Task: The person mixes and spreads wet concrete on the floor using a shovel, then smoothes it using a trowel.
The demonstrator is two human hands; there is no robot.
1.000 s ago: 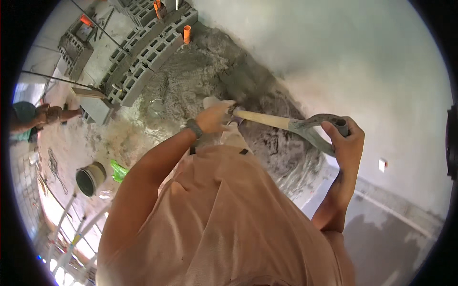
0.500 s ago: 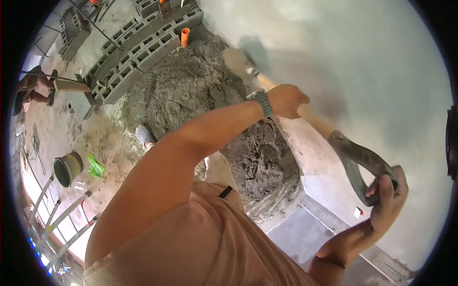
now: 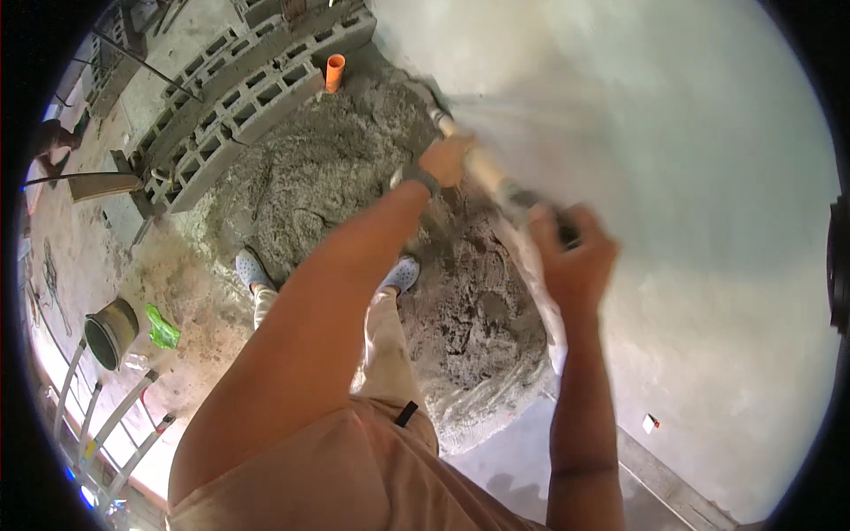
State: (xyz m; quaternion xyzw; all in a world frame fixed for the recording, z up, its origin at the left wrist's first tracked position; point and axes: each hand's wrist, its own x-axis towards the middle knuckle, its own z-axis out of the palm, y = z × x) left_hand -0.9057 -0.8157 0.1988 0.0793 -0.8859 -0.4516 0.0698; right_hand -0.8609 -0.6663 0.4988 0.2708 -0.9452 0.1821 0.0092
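A shovel [image 3: 486, 172] with a pale wooden shaft and a dark D-shaped handle slants across the wet cement mix [image 3: 305, 181]. My left hand [image 3: 445, 160], with a dark watch on its wrist, is wrapped round the shaft near the blade end. At the other end my right hand [image 3: 580, 258], blurred by motion, grips the D-handle. The blade is low at the base of the pale wall [image 3: 673, 177], mostly hidden. My feet, in pale blue clogs [image 3: 403, 275], stand at the edge of the mix and in it.
Rows of grey hollow blocks [image 3: 257, 97] border the mix at the far left, with an orange pipe [image 3: 335, 73] beside them. To the left are a dark bucket [image 3: 112, 333], a green plastic bag [image 3: 162, 327] and metal tubes [image 3: 119, 416]. Another person [image 3: 55, 142] is at the far left.
The shovel has swung down and left from against the wall, its blade dropping to the wall's base. Both hands moved left with it, and my right arm straightened forward.
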